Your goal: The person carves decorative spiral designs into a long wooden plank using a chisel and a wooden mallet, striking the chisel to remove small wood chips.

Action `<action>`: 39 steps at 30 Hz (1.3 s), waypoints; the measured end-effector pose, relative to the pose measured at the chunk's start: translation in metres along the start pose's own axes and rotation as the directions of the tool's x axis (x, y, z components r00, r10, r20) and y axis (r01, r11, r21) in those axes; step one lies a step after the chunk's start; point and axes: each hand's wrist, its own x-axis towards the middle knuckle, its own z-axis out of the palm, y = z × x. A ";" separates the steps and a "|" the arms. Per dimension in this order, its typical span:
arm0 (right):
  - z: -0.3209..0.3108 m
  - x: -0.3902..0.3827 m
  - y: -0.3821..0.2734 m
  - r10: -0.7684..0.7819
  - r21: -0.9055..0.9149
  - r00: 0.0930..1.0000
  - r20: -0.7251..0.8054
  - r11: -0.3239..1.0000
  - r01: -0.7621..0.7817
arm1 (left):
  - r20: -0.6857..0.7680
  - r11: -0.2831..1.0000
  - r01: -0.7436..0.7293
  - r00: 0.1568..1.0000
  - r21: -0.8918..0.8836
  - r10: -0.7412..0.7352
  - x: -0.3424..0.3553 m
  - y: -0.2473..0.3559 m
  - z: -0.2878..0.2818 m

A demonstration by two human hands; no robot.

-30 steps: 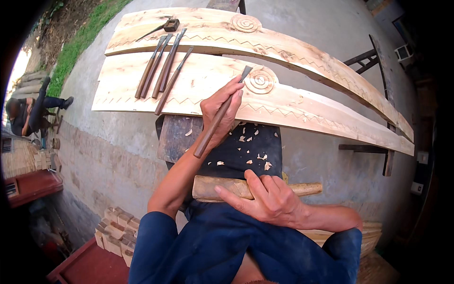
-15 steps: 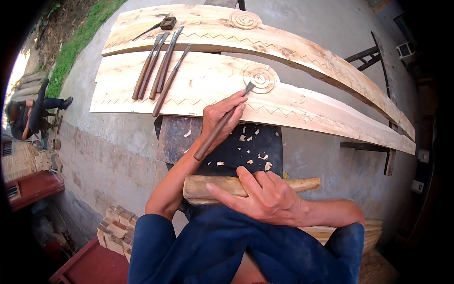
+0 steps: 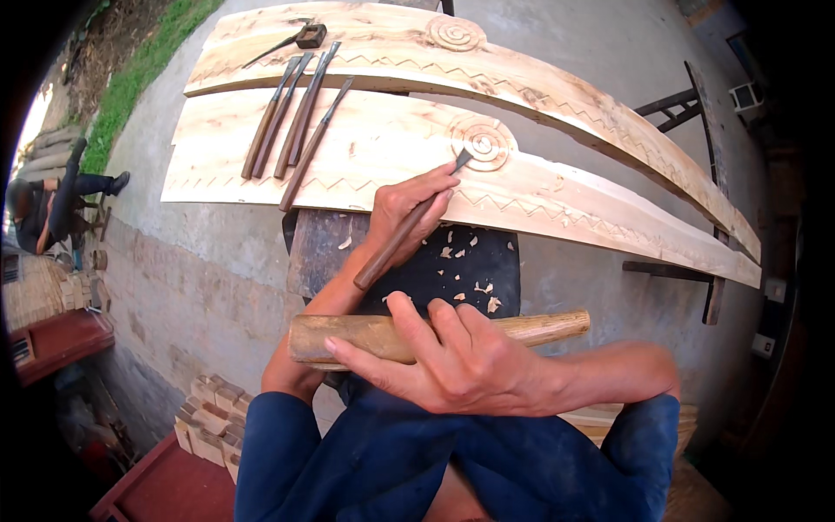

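My left hand [image 3: 404, 211] is closed around the brown wooden handle of a chisel [image 3: 380, 268], which slants up to the right. The blade end meets the near pale board [image 3: 365, 143] at the lower left edge of its carved spiral [image 3: 484, 143]. My right hand [image 3: 474, 361] grips a wooden mallet [image 3: 550, 329] in front of my chest, thumb lying along its thick end. The mallet lies sideways, apart from the chisel. Several more chisels [image 3: 297, 139] rest side by side on the left part of the near board.
Behind lies a second carved board [image 3: 557, 91] with a dark block-shaped tool [image 3: 310, 36] on it. Wood chips [image 3: 493, 304] dot a dark cloth [image 3: 417, 287] below the near board. Wooden blocks [image 3: 209, 422] are stacked at lower left. A seated person [image 3: 56, 196] is far left.
My right hand has shifted left and slightly up with the mallet, its thick end now in front of my left forearm. The left hand and chisel stay at the spiral.
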 end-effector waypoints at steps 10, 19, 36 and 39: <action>-0.017 0.053 -0.007 0.064 -0.266 0.912 0.404 0.963 0.050 | 0.081 0.999 0.009 0.997 -0.048 -0.005 0.007 -0.009 -0.009; -0.015 0.060 -0.011 -0.064 -0.445 0.876 0.478 0.842 0.304 | 0.049 0.999 -0.040 0.998 -0.021 0.041 0.006 -0.013 -0.009; -0.012 0.051 -0.004 -0.080 -0.360 0.879 0.470 0.892 0.273 | 0.121 0.994 -0.090 0.989 0.059 0.083 0.009 -0.009 -0.012; -0.001 0.043 -0.003 -0.150 -0.118 0.972 0.180 0.978 0.173 | 0.117 0.994 -0.090 0.990 0.068 0.082 0.011 -0.008 -0.013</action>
